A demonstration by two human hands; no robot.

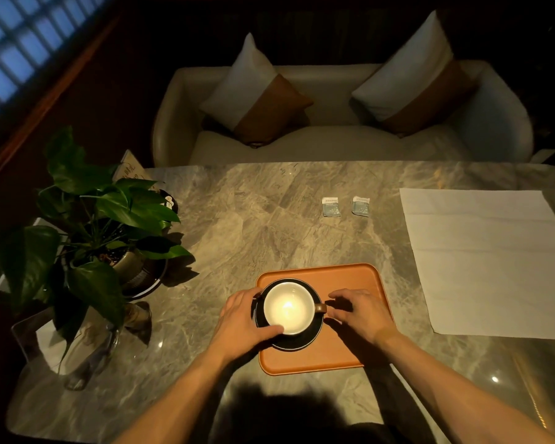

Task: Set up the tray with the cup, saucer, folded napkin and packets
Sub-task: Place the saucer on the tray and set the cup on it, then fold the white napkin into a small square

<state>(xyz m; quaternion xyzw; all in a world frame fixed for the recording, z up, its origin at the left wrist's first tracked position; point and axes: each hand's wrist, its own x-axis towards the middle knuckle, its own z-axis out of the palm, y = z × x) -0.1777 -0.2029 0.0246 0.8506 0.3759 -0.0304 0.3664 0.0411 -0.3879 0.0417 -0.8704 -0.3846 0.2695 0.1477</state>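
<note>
An orange tray (pixel 350 277) lies on the marble table near me. A dark saucer (pixel 302 342) sits on the tray's left half, and a cup (pixel 288 307) with a white inside stands on it, handle pointing right. My left hand (pixel 241 318) wraps the cup's left side, thumb on its near rim. My right hand (pixel 356 310) rests on the tray just right of the handle, fingertips touching it. Two small packets (pixel 330 206) (pixel 360 205) lie side by side farther back. A white napkin (pixel 491 261) lies spread out flat at the right.
A potted plant (pixel 93 225) in a dark dish stands at the table's left, with a clear stand (pixel 77 347) below it and a small sign behind. A cream sofa (pixel 334 142) with two cushions faces the table's far edge.
</note>
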